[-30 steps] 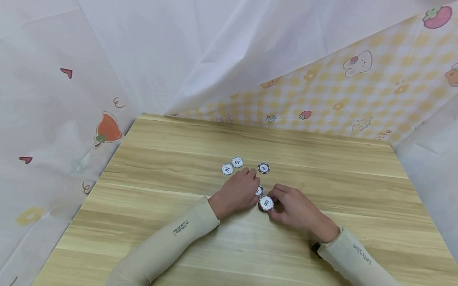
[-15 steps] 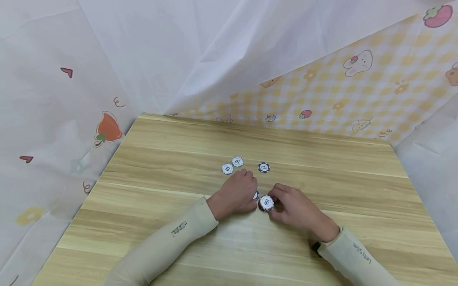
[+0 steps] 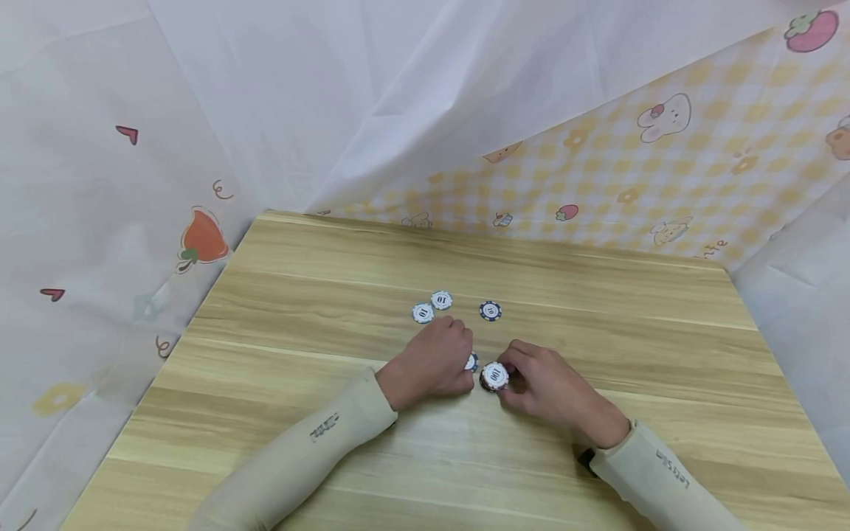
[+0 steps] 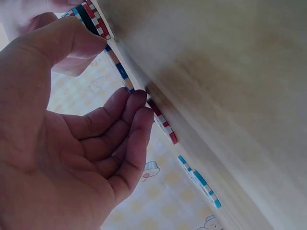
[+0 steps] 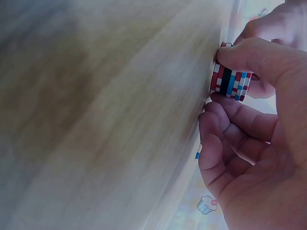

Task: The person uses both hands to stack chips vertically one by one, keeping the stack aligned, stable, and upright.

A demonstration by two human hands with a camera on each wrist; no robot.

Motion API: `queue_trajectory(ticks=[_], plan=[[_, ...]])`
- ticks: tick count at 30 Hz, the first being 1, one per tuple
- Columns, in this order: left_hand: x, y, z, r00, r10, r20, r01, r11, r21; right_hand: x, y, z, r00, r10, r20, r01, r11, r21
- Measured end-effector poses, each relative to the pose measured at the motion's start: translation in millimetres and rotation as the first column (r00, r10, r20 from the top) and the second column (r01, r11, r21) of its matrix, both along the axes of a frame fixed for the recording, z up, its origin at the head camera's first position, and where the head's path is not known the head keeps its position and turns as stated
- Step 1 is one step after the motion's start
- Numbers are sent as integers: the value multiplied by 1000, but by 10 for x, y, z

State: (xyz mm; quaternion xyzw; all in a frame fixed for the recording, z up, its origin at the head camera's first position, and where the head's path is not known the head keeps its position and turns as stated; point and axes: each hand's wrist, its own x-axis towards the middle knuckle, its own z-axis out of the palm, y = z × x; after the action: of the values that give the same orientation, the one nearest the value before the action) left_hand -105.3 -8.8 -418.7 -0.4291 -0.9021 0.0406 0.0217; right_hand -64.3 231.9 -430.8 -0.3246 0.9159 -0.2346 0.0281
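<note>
My left hand (image 3: pixel 434 358) pinches a dark blue-edged poker chip (image 3: pixel 472 361) by its rim, with the thumb at one side and fingertips at the other. The chip's edge (image 4: pixel 119 68) shows low at the table in the left wrist view. My right hand (image 3: pixel 547 383) holds a short stack of poker chips (image 3: pixel 494 376) between thumb and fingers. A white-faced chip marked 100 tops it. Red, black, blue and white edges of the stack (image 5: pixel 232 82) appear in the right wrist view. A small gap separates the pinched chip from the stack.
Two light blue-edged chips (image 3: pixel 432 307) marked 10 lie beyond my left hand. A dark blue chip (image 3: pixel 491 310) lies farther back. A red-edged chip (image 4: pixel 163 122) shows past my left fingertips. Wood-grain table (image 3: pixel 372 479); patterned cloth (image 3: pixel 598 169) hangs behind it.
My left hand has drawn slightly left with the dark blue chip, widening the gap to the stack. The right hand and the stack have stayed almost still.
</note>
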Motion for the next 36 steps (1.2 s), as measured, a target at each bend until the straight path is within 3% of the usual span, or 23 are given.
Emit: queue_trajectory(ticks=[12, 24, 36], plan=[[28, -51, -32, 999, 18, 48, -21, 998, 64, -6, 5, -13, 1000, -5, -3, 5, 1000, 7], [76, -70, 29, 999, -31, -13, 32, 995, 95, -6, 2, -11, 1000, 3, -7, -3, 1000, -1], [114, -48, 64, 999, -49, -19, 51, 993, 110, -6, 9, -16, 1000, 11, -7, -11, 1000, -20]])
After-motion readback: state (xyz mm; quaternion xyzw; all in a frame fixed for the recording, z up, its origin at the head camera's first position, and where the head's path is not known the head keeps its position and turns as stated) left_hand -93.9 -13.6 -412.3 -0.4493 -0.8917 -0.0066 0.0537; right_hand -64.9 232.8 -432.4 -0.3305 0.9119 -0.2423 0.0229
